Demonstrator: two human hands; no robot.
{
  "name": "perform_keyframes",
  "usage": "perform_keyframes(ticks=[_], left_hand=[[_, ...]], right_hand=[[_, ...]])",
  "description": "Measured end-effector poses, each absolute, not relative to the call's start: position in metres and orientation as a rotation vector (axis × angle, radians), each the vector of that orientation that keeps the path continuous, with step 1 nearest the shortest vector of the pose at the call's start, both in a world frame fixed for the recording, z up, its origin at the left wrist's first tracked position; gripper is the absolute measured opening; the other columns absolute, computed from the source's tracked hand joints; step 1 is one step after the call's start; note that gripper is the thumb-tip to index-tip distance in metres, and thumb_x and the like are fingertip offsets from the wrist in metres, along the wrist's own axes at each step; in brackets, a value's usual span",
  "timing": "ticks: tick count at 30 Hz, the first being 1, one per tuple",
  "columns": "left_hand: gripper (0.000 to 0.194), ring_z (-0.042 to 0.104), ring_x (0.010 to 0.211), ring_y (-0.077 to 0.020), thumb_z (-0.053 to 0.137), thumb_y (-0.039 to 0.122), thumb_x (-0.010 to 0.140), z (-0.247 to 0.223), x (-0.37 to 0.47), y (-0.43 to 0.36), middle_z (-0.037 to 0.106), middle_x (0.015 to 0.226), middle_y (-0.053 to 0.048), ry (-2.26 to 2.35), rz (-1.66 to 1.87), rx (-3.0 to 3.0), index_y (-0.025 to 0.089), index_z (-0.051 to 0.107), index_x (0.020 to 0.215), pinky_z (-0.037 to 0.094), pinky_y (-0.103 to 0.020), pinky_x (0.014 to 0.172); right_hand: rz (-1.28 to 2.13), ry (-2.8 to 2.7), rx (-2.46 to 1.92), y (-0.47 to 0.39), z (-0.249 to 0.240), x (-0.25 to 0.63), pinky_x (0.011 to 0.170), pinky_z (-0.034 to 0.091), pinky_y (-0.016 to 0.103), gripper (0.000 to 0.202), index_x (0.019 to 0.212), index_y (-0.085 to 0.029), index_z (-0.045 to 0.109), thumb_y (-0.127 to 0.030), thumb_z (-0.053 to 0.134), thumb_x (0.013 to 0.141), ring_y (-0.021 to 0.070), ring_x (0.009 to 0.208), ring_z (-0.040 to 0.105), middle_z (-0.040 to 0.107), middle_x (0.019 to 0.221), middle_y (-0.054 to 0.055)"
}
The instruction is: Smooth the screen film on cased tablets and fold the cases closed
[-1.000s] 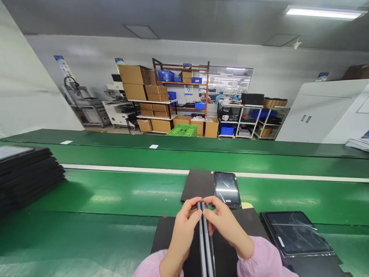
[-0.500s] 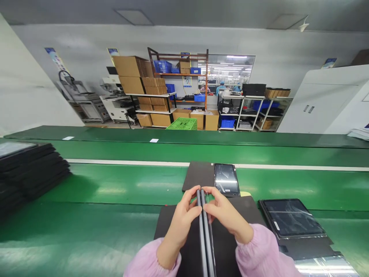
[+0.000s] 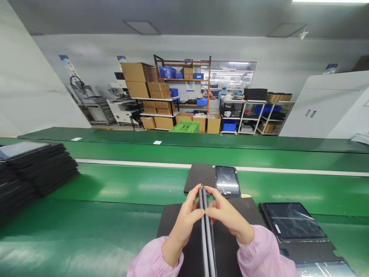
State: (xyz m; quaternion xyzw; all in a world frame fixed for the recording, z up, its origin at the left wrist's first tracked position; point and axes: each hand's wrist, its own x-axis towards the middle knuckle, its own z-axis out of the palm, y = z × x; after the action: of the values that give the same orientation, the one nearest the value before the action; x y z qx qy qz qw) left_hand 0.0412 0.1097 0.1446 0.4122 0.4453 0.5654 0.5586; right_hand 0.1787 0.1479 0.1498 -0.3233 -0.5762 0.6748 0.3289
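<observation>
Green counter (image 3: 115, 227): two thin slabs (image 3: 209, 238) upright over a black board (image 3: 226, 248), gripped between left hand (image 3: 186, 218) and right hand (image 3: 225, 216).
Probably stiff, lightish, slick and breakable; best held by the edges.

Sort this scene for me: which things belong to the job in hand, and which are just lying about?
Seemingly in the job: left hand, right hand, two slim slabs held on edge between them, black sheet beneath; perhaps the tablet lying to the right.

Seemingly just about: green crate, cardboard boxes, white cabinet, all in the background.
</observation>
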Motion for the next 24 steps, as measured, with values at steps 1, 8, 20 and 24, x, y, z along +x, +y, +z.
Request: perform_keyframes(ticks=[1,8,20,24], left_hand=[[0.075,0.038,0.129,-0.0236,0.06,0.024,0.059,0.144,0.041,0.109,0.036,0.142,-0.006,1.036,1.331,0.964,0.018,0.038,0.13,0.033,-0.034,0.109],[0.071,0.029,0.135,-0.0215,0.055,0.026,0.067,0.134,0.046,0.106,0.027,0.147,-0.005,1.083,1.34,1.009,0.018,0.034,0.135,0.024,-0.035,0.115],[0.07,0.017,0.14,-0.02,0.056,0.038,0.078,0.12,0.069,0.074,0.02,0.151,0.003,0.993,1.501,1.276,0.03,0.027,0.141,0.026,-0.03,0.115],[0.072,0.014,0.141,-0.0194,0.054,0.037,0.078,0.125,0.074,0.065,0.016,0.152,0.005,1.066,1.488,1.336,0.031,0.022,0.142,0.024,-0.03,0.115]], right_hand=[[1.771,-1.509,-0.832,0.148,0.149,0.18,0.05,0.042,0.025,0.067,0.127,-0.016,0.038,-0.023,0.057,0.064,0.013,0.052,0.047,0.047,0.059,-0.006],[1.809,-1.438,-0.817,0.145,0.141,0.181,0.054,0.039,0.026,0.076,0.134,-0.015,0.031,-0.027,0.059,0.064,0.0145,0.057,0.043,0.043,0.06,-0.005],[1.704,-1.595,-0.657,0.114,0.152,0.205,0.07,0.041,0.03,0.088,0.142,-0.018,0.023,-0.03,0.067,0.067,0.0182,0.078,0.044,0.043,0.106,0.01],[1.671,-1.625,-0.599,0.107,0.153,0.209,0.073,0.041,0.031,0.086,0.144,-0.018,0.022,-0.028,0.065,0.069,0.0194,0.079,0.044,0.044,0.1,0.008]])
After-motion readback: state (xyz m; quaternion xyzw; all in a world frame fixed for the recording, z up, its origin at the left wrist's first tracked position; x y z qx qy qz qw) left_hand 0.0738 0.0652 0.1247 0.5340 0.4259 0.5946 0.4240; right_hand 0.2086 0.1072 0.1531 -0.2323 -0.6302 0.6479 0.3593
